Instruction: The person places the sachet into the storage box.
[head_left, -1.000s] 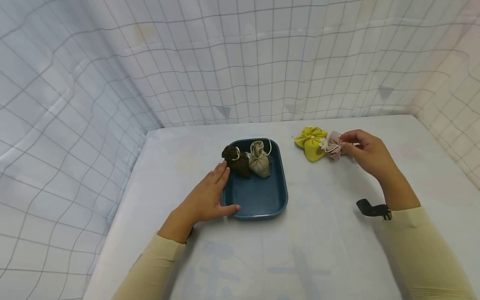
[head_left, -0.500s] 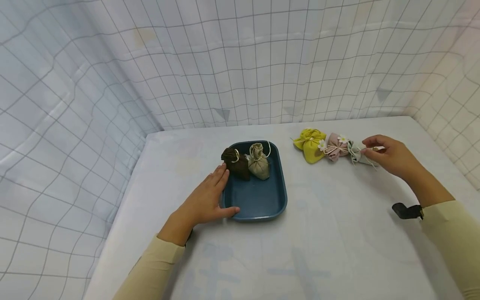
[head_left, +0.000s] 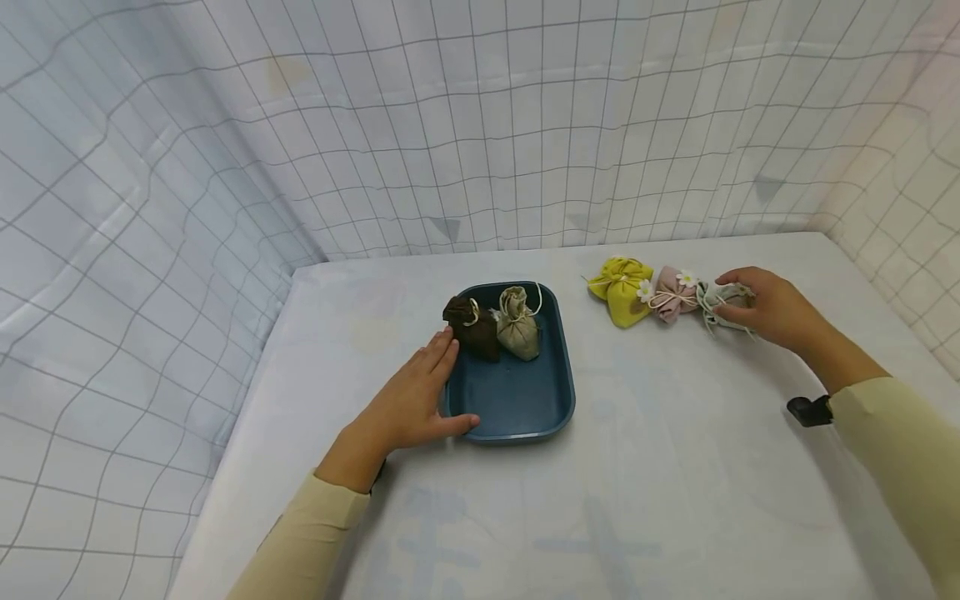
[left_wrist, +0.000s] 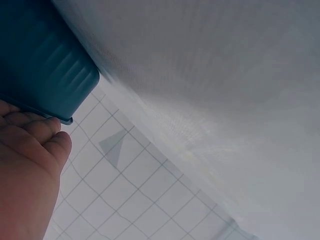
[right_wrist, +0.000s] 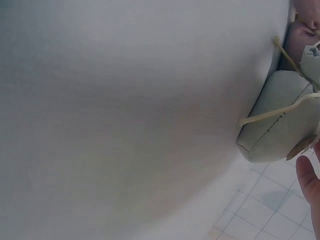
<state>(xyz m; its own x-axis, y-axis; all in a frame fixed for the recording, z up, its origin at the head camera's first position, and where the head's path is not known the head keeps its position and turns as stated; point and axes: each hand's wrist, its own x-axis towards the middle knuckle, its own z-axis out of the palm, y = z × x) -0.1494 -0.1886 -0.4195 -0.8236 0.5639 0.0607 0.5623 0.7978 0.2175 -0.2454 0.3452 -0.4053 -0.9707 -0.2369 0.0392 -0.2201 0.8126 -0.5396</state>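
One brown bag, one beige bag, one yellow bag, one pink bag and one pale green bag make five bags; at least two white flowers; one tray, one table; one left hand, one right hand; two sleeves

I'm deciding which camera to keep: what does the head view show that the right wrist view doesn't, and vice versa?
Head only: the left hand, yellow bag, brown bag and beige bag. Right wrist only: dark stitching on the grey bag. Both: the grey bag, pink bag and right hand.
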